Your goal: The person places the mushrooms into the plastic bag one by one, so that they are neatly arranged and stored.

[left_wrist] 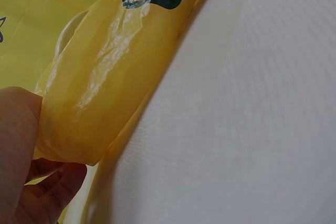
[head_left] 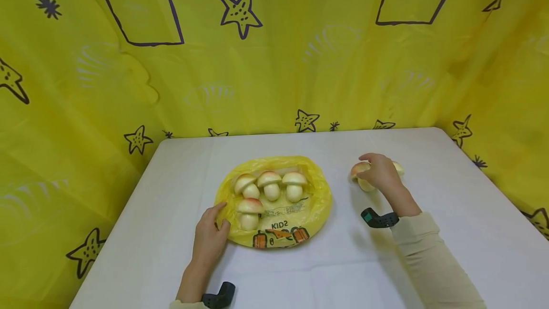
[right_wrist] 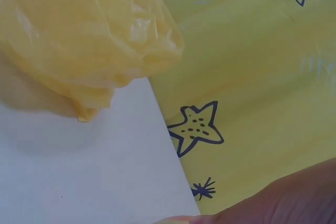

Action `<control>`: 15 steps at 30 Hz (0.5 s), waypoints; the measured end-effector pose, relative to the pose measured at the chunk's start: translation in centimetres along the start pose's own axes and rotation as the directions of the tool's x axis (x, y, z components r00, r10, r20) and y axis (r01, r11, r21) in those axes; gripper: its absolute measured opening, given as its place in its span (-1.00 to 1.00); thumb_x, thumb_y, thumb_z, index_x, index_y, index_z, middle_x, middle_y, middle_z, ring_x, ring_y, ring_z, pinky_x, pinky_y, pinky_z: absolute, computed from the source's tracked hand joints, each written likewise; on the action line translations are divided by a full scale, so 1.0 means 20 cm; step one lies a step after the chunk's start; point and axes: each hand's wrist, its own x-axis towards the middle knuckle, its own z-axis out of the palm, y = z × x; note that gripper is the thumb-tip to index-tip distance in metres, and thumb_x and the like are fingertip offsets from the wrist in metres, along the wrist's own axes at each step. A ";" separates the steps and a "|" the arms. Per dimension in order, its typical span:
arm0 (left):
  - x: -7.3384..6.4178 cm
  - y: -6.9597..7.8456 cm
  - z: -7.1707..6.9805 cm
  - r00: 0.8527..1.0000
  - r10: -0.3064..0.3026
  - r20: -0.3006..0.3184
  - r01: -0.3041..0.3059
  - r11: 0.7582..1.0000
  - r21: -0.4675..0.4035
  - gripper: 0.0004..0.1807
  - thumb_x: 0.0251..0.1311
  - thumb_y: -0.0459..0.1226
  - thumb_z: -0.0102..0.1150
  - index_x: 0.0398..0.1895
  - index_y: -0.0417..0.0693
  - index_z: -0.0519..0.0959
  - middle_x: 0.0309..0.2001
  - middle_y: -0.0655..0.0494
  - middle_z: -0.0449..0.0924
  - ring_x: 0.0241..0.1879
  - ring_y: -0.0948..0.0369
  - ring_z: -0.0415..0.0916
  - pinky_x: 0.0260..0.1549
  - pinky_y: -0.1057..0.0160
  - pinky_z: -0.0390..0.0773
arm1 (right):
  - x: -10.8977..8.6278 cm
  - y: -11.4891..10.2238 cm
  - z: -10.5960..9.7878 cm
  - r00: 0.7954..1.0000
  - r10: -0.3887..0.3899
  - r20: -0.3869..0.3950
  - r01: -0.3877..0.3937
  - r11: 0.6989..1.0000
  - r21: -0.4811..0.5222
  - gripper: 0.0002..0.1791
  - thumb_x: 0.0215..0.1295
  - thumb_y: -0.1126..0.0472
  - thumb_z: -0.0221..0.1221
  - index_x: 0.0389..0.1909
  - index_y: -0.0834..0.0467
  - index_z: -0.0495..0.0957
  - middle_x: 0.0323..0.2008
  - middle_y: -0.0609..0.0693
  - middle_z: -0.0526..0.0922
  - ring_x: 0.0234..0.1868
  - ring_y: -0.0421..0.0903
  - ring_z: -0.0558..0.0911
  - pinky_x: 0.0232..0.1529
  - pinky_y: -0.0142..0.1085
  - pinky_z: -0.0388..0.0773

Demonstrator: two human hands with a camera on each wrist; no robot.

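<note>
Four would-be counts aside, several toy mushrooms (head_left: pixel 294 186) with cream stems and reddish-tinged caps lie in a yellow plastic bag (head_left: pixel 320 194) whose rim is spread open. At the bag's near left side, my left hand (head_left: pixel 211 232) holds the rim; in the left wrist view the thumb (left_wrist: pixel 18 145) and curled fingers (left_wrist: pixel 58 187) lie on either side of the plastic. Over to the right, my right hand (head_left: pixel 381 175) grips another mushroom (head_left: pixel 364 182) by its cap. One more mushroom (head_left: pixel 398 168) shows partly behind that hand.
A white-covered table (head_left: pixel 300 280) carries everything. Yellow curtain (head_left: pixel 274 75) with starfish drawings hangs behind it and along both sides. Dark bands (head_left: pixel 379 218) are worn on both wrists. Printed lettering and orange pictures mark the bag's near side.
</note>
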 end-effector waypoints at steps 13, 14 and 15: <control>0.00 0.01 -0.01 1.000 0.004 -0.005 -0.004 1.000 0.016 -0.59 0.03 -0.46 0.07 0.03 -0.25 0.50 -0.06 -0.13 0.51 0.04 -0.05 0.40 -0.01 -0.03 0.37 | 0.07 0.05 0.06 0.998 -0.061 0.003 0.061 0.993 -0.099 -0.56 -0.14 0.41 0.18 -0.11 0.43 0.54 -0.12 0.36 0.54 -0.08 0.33 0.45 -0.08 0.08 0.36; 0.00 0.01 0.00 1.000 0.006 -0.008 -0.006 1.000 0.017 -0.59 0.03 -0.46 0.07 0.02 -0.25 0.51 -0.06 -0.13 0.51 0.04 -0.05 0.40 -0.01 -0.02 0.37 | 0.07 0.05 0.07 0.998 -0.058 0.007 0.059 0.993 -0.104 -0.56 -0.13 0.41 0.18 -0.11 0.42 0.54 -0.11 0.36 0.54 -0.08 0.33 0.45 -0.08 0.08 0.36; 0.00 0.01 0.00 1.000 0.008 -0.011 -0.007 1.000 0.020 -0.60 0.02 -0.46 0.07 0.02 -0.25 0.51 -0.07 -0.13 0.52 0.03 -0.05 0.40 -0.01 -0.02 0.37 | 0.07 0.05 0.07 0.998 -0.055 0.010 0.056 0.992 -0.111 -0.57 -0.12 0.41 0.18 -0.10 0.42 0.54 -0.11 0.36 0.54 -0.07 0.33 0.45 -0.07 0.08 0.36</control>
